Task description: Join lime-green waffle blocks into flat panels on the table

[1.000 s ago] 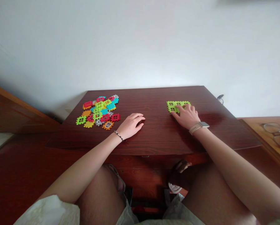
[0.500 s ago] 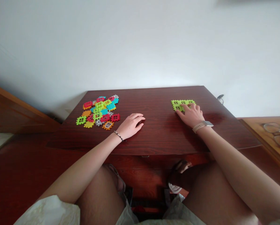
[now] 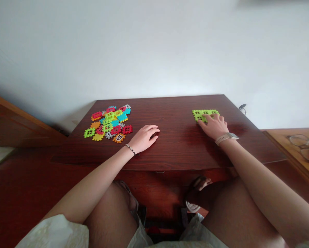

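Observation:
A flat panel of joined green tiles [image 3: 202,113] lies on the dark wooden table [image 3: 175,137] at the far right. My right hand [image 3: 215,126] rests on the panel's near edge with its fingers stretched flat over it. My left hand [image 3: 145,137] lies palm down on the table's middle, fingers loosely curled and holding nothing. To its left sits a pile of loose coloured tiles [image 3: 109,122] in red, green, blue, orange, yellow and grey.
A white wall stands right behind the table. Wooden furniture runs along the left. A lighter wooden surface at the right carries a pair of glasses [image 3: 302,146]. A small dark cable end [image 3: 243,108] shows by the table's right rear corner. My knees are under the front edge.
My right hand has slid the green panel to the right and slightly away from me. The left hand and the tile pile have not moved.

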Available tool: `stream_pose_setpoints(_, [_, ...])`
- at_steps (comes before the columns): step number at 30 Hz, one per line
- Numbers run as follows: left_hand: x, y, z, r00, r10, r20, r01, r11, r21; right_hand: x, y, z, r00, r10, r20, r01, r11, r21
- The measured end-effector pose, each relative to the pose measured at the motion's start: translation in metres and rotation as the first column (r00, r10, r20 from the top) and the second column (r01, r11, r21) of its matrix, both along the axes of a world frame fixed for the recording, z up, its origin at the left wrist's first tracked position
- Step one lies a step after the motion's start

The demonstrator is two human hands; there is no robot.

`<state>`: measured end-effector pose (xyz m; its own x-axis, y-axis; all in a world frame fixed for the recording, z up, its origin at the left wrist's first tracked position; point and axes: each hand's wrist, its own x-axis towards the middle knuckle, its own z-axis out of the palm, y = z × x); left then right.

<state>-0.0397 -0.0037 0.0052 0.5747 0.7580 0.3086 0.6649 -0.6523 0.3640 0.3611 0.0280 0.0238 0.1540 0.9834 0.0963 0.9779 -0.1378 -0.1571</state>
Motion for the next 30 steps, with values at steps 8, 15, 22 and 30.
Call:
stream_pose_setpoints(8, [0.002, 0.0, 0.001, 1.0, -0.004, -0.007, 0.004, 1.0, 0.006, -0.015, -0.008, 0.004, 0.999, 0.05, 0.017, -0.05, 0.998, 0.025])
stream_pose_setpoints(15, [0.005, 0.0, 0.001, 1.0, 0.0, -0.007, 0.0, 1.0, 0.011, -0.062, -0.027, 0.005, 0.93, 0.367, -0.006, -0.365, 0.927, 0.09])
stream_pose_setpoints(22, [0.007, -0.002, 0.001, 1.0, 0.006, -0.012, -0.006, 1.0, 0.022, -0.104, -0.044, -0.01, 0.78, 0.624, -0.051, -0.62, 0.781, 0.071])
stream_pose_setpoints(30, [0.01, -0.003, 0.001, 0.999, 0.017, -0.039, -0.016, 1.0, 0.027, -0.108, -0.045, -0.014, 0.778, 0.625, -0.063, -0.62, 0.781, 0.076])
